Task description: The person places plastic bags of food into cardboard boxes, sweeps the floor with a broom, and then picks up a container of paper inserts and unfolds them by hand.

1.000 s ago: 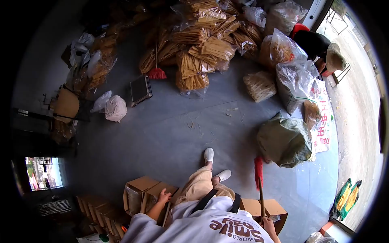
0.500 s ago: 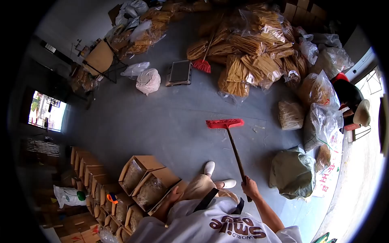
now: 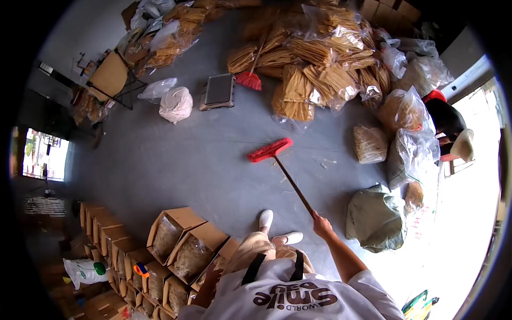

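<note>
While closed, right grip holds broom

1. Right arm stretches forward, angled inward from the shoulder
2. Right grip closed, fingers wrapped round
3. Left arm low beside the torso; left grip too obscured to make out

Open grey floor extends ahead of the right hand, leaving passage on both sides of the red push broom. Obstacles: beyond, a platform scale and plastic-wrapped bundles; at right, a green sack; at left, open cardboard boxes, close beside the person's legs.
</note>
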`<action>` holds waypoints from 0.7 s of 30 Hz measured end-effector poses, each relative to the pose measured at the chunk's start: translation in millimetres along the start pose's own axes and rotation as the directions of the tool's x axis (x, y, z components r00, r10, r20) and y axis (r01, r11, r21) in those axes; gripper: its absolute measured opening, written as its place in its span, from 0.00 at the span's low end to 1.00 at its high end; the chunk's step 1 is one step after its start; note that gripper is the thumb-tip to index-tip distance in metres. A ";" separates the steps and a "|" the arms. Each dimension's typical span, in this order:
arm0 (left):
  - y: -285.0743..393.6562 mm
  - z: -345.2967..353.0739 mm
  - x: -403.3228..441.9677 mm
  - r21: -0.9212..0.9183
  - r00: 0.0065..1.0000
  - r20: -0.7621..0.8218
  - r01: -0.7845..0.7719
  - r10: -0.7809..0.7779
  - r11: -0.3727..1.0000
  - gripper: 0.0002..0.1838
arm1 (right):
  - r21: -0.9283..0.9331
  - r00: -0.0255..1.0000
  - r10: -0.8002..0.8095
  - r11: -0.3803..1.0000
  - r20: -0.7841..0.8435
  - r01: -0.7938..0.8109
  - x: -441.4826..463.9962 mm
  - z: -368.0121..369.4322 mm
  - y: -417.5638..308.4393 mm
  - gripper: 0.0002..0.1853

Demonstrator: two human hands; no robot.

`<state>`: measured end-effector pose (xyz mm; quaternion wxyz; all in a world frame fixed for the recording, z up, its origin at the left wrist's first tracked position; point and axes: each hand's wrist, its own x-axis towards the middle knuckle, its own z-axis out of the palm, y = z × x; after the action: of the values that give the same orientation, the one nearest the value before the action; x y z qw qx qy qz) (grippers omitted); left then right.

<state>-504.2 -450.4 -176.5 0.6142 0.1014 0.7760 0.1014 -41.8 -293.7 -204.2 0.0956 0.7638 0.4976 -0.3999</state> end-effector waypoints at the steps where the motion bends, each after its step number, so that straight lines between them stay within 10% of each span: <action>1: 10.0 1.2 -4.6 0.042 1.000 -0.008 0.028 -0.028 0.999 0.32 | 0.014 1.000 -0.022 1.000 -0.005 0.022 -23.4 -2.7 17.9 0.24; 9: 89.3 21.7 12.5 -0.147 0.971 0.112 -0.196 0.213 0.969 0.30 | -0.080 0.995 0.096 0.992 -0.027 -0.098 -178.9 28.0 195.2 0.23; 21: 56.8 1.9 38.3 -0.347 0.979 -0.020 -0.196 0.202 0.917 0.29 | -0.100 0.977 -0.211 0.973 -0.024 0.207 -156.4 -37.6 80.8 0.21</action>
<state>-509.1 -385.1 -196.6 0.6153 0.0708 0.7264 0.2979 16.2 -419.5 -89.2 0.0815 0.7084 0.5955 -0.3699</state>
